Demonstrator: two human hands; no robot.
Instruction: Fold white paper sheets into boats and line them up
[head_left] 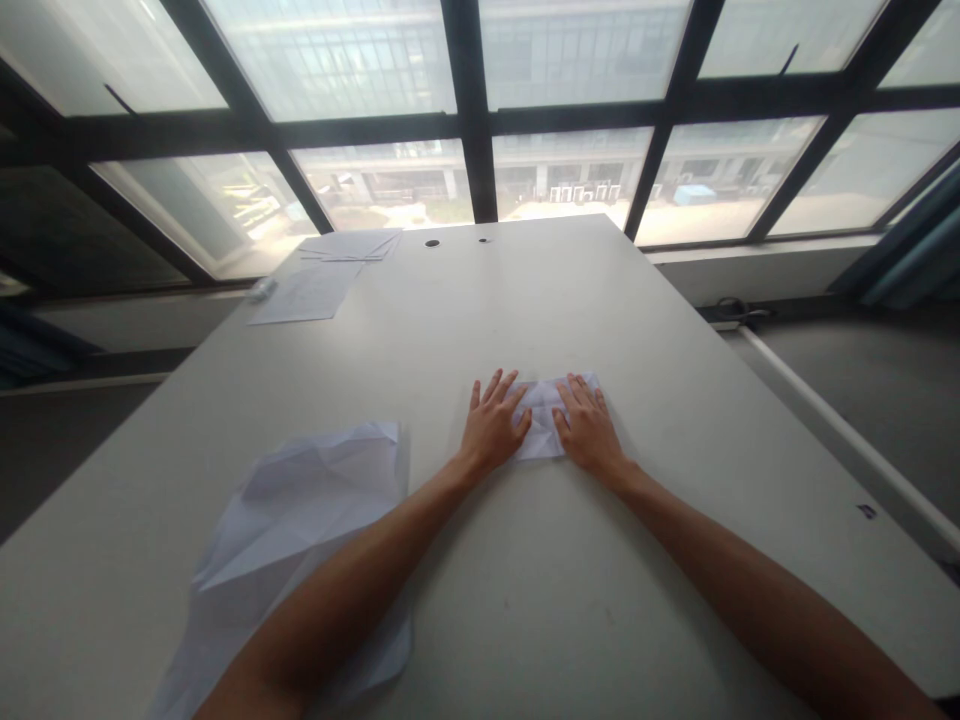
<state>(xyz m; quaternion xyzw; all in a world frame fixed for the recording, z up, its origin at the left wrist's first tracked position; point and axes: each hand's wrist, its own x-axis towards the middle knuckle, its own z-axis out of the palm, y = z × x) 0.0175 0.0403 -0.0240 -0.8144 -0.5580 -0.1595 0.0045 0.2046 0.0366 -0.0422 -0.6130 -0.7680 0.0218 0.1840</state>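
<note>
A small creased sheet of paper [541, 432] lies on the white table, with fold lines crossing its surface. My left hand [493, 420] rests flat at its left side, fingers spread and holding nothing. On the right side of the paper lies my right hand [587, 425], palm down with its fingers stretched forward. Both thumbs point inward, and the middle of the paper shows between them. Under and beside my left forearm is a larger crumpled sheet of paper [300, 510], partly hidden by the arm.
Several flat sheets of paper [311, 290] lie at the table's far left corner. Two small round holes, one a dark cable hole [432, 243], sit near the far edge. A small dark scrap [866, 511] is near the right edge. Windows [566, 175] stand beyond the table [525, 310].
</note>
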